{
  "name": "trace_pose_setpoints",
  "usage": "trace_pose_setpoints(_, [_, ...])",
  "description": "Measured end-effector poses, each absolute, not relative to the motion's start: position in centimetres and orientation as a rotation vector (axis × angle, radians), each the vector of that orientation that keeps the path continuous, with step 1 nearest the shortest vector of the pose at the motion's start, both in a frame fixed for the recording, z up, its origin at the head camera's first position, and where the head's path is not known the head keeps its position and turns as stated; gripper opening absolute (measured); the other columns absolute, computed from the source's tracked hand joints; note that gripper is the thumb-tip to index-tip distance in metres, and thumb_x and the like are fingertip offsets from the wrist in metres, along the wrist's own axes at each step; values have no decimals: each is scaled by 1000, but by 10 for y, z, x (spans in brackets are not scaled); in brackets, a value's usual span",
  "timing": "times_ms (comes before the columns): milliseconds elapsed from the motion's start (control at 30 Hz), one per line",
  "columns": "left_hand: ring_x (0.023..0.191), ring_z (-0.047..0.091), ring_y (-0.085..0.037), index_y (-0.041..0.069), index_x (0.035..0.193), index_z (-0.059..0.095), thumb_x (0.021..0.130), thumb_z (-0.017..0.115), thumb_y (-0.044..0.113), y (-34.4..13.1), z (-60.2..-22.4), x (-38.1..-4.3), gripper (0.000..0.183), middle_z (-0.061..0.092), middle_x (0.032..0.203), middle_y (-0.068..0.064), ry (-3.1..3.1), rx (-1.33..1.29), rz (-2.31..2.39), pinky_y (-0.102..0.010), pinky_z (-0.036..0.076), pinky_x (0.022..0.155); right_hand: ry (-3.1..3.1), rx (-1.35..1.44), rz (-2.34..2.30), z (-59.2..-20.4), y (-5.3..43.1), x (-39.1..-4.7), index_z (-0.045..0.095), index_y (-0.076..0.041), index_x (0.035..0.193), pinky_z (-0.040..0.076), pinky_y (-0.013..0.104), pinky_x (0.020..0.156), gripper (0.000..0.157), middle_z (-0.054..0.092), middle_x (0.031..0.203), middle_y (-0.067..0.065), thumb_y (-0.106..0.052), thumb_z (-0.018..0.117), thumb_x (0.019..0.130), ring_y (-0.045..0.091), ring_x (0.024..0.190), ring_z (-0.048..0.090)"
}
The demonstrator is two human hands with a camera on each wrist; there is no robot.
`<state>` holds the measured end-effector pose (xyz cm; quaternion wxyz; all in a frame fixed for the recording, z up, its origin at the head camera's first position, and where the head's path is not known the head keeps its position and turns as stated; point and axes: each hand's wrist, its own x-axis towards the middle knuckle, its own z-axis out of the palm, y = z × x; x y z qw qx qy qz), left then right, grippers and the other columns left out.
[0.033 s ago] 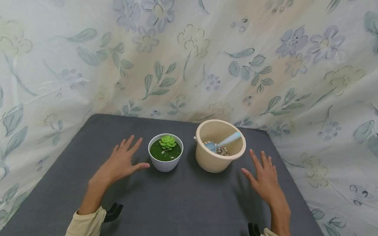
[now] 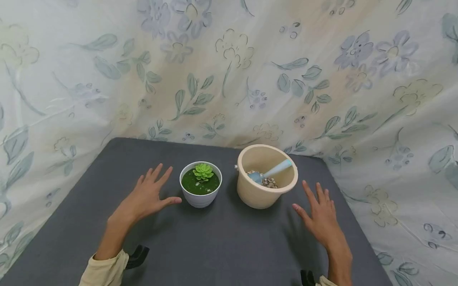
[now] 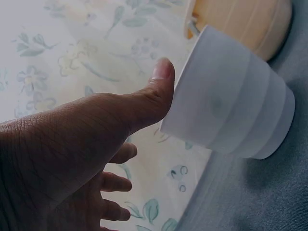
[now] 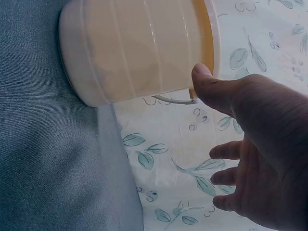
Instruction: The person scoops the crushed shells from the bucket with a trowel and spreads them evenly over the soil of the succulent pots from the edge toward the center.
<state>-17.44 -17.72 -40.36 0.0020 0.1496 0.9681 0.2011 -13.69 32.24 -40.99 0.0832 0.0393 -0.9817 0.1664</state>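
A white ribbed pot (image 2: 201,201) stands upright on the dark table, with a green succulent (image 2: 202,172) in its green, mossy-looking top. To its right is a cream bucket (image 2: 257,198) holding small pebbles (image 2: 269,183). A light blue scoop (image 2: 277,169) leans in it, handle up against the rim. My left hand (image 2: 144,198) hovers left of the pot, fingers spread, thumb pointing toward it. Right of the bucket hovers my right hand (image 2: 320,218), fingers extended and holding nothing. In the right wrist view, the thumb overlaps the bucket's rim (image 4: 215,43).
The grey-black table (image 2: 222,246) extends in front of both containers and between the arms. A floral cloth (image 2: 229,71) hangs behind the table and along its sides. Part of the bucket's thin wire handle (image 4: 175,100) shows in the right wrist view.
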Motion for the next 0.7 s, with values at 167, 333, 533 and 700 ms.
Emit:
trace_pose_setpoints(167, [150, 24, -66, 5, 166, 26, 90, 70, 67, -176, -403, -173, 108, 20, 169, -35, 3061, 474, 587, -79, 24, 119, -2926, 101, 504, -409, 325, -133, 19, -18, 169, 17, 88, 111, 84, 12, 167, 43, -45, 63, 104, 74, 149, 10])
trace_pose_setpoints(333, [149, 26, -66, 5, 166, 27, 88, 72, 67, -174, -407, -174, 109, 23, 168, -35, 3058, 467, 575, -80, 26, 117, -2945, 73, 514, -413, 332, -131, 18, -16, 169, 17, 88, 111, 85, 11, 166, 44, -45, 63, 104, 74, 148, 10])
trace_pose_setpoints(533, [151, 24, -65, 5, 166, 27, 89, 73, 64, -171, -406, -178, 108, 22, 169, -35, 3054, 442, 583, -79, 24, 119, -2914, 98, 505, -416, 334, -134, 22, -14, 168, 20, 88, 109, 81, 16, 164, 45, -41, 64, 104, 75, 146, 15])
trace_pose_setpoints(700, [151, 25, -63, 6, 167, 25, 93, 70, 61, -165, -401, -181, 102, 22, 169, -33, 3073, 468, 614, -78, 24, 120, -2840, 116, 475, -414, 333, -141, 31, -9, 164, 26, 87, 108, 64, 24, 162, 45, -26, 58, 109, 74, 144, 24])
